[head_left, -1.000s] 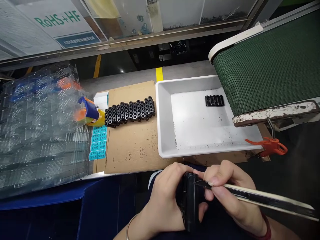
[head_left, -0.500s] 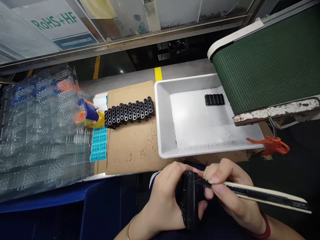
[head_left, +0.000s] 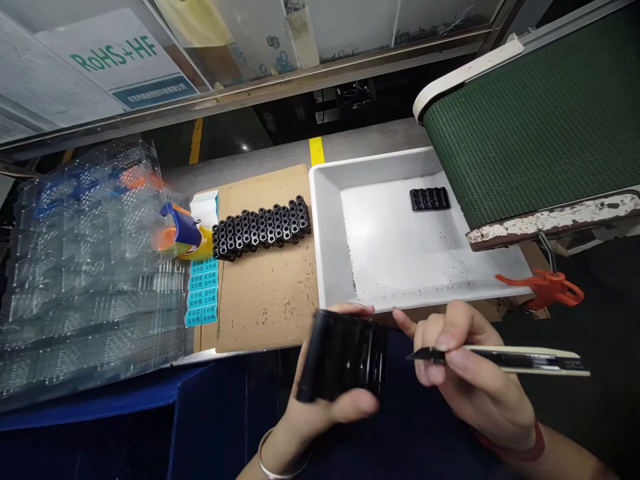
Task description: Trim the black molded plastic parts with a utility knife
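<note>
Black block, probably plastic, in left hand — utility knife now apart.

matt black block, steel knife blade, rough brown cardboard and glossy clear plastic trays.

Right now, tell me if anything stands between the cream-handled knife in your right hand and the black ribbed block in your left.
Nothing visible: only open air separates the black ribbed block in the left hand from the cream-handled knife in the right hand.
</note>
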`<control>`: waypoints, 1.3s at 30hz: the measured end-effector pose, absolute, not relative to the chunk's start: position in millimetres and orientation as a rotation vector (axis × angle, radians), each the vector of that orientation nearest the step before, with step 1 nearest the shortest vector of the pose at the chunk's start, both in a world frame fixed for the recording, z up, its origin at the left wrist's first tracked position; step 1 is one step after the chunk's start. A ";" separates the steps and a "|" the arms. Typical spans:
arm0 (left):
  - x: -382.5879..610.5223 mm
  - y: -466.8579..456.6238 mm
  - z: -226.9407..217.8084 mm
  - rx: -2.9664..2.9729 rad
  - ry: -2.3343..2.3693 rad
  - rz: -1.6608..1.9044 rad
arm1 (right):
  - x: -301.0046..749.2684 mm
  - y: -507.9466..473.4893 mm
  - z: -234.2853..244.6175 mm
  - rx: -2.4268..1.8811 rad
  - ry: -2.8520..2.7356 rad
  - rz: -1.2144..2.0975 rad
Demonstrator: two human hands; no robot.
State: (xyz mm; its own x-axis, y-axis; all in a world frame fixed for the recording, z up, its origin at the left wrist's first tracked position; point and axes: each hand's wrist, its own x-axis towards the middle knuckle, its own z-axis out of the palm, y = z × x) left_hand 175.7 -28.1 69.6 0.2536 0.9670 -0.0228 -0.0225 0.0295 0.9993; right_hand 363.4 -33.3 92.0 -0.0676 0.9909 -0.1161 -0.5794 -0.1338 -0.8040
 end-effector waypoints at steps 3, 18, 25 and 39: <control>174.0 -29.1 59.9 0.907 0.813 1.107 | 360.0 -26.3 93.3 -0.786 -0.636 1.461; 194.9 -51.9 52.9 -0.293 0.217 0.756 | 327.0 -30.1 84.6 -0.649 -0.829 1.246; 210.8 -64.1 30.4 -0.385 0.090 0.813 | 330.4 -31.1 87.4 -0.711 -0.904 1.181; 203.4 -50.0 60.0 -0.351 0.158 0.722 | 338.4 -32.1 92.4 -0.799 -0.955 1.175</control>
